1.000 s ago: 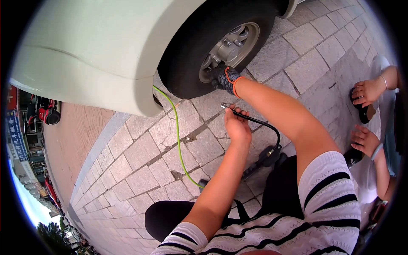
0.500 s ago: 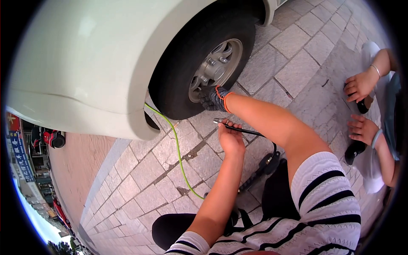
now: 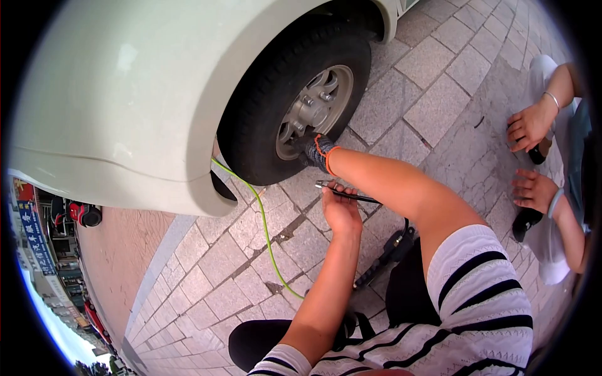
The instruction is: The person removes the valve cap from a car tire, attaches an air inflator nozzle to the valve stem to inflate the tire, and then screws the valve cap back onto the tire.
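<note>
My bare left hand (image 3: 342, 208) is closed round a black air hose (image 3: 360, 197) with a metal end fitting (image 3: 322, 184) that points toward the tire. My right hand (image 3: 315, 151), in a dark grey knit glove with an orange cuff, reaches to the lower edge of the silver wheel rim (image 3: 315, 113). Its fingertips are hidden against the dark wheel, so what they hold, if anything, cannot be made out. The black tire (image 3: 251, 138) surrounds the rim. A black inflator tool (image 3: 392, 245) lies low between my forearms.
A pale car body (image 3: 113, 113) fills the upper left. A green hose (image 3: 266, 232) curves over the paving stones (image 3: 219, 254). At the right another person's two hands (image 3: 533, 125) rest near their knees. A red vehicle (image 3: 84, 214) stands far left.
The view has shifted, so the wheel appears lower and further left. My right hand stays at the rim's lower edge, and my left hand still holds the hose.
</note>
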Demonstrator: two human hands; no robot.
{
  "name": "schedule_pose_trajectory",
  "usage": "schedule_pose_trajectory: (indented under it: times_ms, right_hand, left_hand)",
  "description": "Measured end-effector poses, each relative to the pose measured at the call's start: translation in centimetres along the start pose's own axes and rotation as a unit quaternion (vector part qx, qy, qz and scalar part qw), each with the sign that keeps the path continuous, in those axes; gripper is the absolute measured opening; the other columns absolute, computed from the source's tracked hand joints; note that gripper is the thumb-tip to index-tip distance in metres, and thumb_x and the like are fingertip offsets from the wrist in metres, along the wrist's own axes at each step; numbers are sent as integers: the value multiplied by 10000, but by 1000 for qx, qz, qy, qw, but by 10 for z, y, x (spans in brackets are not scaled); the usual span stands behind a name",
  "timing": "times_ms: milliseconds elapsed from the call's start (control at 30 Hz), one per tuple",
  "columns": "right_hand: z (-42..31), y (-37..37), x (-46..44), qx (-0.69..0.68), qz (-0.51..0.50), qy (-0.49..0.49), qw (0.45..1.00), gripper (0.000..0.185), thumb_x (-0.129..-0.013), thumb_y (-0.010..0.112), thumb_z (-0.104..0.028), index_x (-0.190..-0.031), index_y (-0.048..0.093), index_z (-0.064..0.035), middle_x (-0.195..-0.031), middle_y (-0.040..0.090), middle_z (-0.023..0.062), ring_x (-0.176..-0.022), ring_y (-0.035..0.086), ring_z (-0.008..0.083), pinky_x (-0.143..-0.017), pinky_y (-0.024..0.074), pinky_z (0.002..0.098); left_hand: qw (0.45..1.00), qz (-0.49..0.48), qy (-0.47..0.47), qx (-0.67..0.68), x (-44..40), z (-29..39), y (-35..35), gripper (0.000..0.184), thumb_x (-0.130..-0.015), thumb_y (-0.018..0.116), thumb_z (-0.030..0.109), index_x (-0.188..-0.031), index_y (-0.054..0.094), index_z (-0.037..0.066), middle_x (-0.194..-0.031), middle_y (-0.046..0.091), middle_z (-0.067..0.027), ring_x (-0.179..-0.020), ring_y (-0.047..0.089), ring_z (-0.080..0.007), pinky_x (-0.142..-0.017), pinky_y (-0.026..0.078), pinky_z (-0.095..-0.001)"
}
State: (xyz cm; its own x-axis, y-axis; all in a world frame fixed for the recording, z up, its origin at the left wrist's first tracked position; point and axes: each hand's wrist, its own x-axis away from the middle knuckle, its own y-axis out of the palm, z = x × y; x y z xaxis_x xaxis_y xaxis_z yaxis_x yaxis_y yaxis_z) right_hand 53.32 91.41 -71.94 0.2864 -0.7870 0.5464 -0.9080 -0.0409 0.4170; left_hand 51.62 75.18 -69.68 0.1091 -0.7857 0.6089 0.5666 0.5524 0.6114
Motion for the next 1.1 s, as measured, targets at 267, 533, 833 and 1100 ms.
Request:
schedule_pose_trajectory:
  times_ms: [267,533,833,1100]
  right_hand:
    - [-2,1,3,-77,18,49,996,190,-843,547,-271,-755,557,-102,-633,543,27,-487,486,155,-425,405,280]
    - [-1,3,10,-116,-4,81,990,288,-851,519,-380,-738,583,-124,-637,567,-1,-524,512,137,-522,437,274]
    - [-4,4,14,-121,10,70,990,268,-848,503,-343,-742,558,-103,-652,550,25,-527,500,180,-436,385,292]
    - [-1,-3,10,-148,-5,127,981,232,-870,481,-319,-852,597,-118,-628,559,0,-482,499,138,-452,425,239]
  left_hand:
    - [1000,-10,2,-5,-1,-1,1,253,-962,315,294,-975,446,78,-801,466,-22,-715,440,-162,-739,411,-336]
    - [1000,-23,5,5,-4,-5,1,267,-960,322,307,-991,454,78,-814,474,-25,-735,446,-157,-740,411,-317]
    - [999,-9,-16,33,4,-8,13,304,-954,325,367,-1051,466,116,-859,488,-13,-784,453,-156,-796,392,-319]
    - [989,-83,-70,98,-6,-5,2,307,-952,311,372,-993,490,126,-840,466,10,-782,434,-148,-801,372,-326]
